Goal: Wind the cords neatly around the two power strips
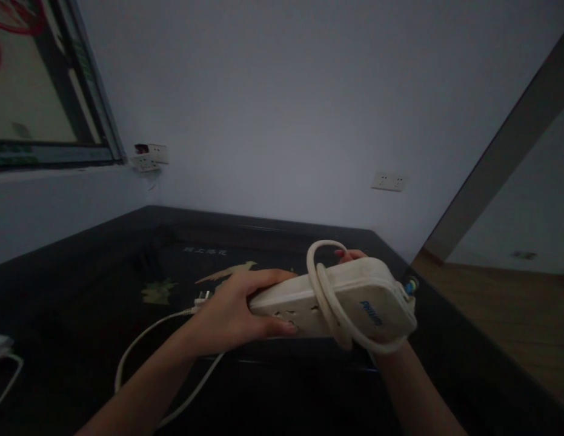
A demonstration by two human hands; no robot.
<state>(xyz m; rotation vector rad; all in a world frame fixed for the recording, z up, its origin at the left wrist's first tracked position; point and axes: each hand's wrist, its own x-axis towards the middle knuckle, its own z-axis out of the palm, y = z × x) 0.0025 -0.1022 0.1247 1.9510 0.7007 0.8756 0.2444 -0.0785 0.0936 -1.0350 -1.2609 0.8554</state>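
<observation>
A white power strip (282, 312) is held up at a tilt over the black table, its sockets facing me. My left hand (238, 309) is closed around its left end, thumb in front and fingers behind. Loops of white power cord (325, 290) circle the strip right of its middle. Behind the strip, my right hand (352, 254) is mostly hidden; its fingertips show at the top edge, closed by the cord's upper loop. The cord's plug (202, 298) lies left of my left hand, with a slack length of cord curving toward me.
The black glossy table (172, 339) meets a plain wall behind it. A leaf picture (158, 292) marks its surface. A white device with a cable (0, 346) lies at the left edge. Wall sockets (389, 181) are at the right, and a loose socket (145, 162) hangs near the window.
</observation>
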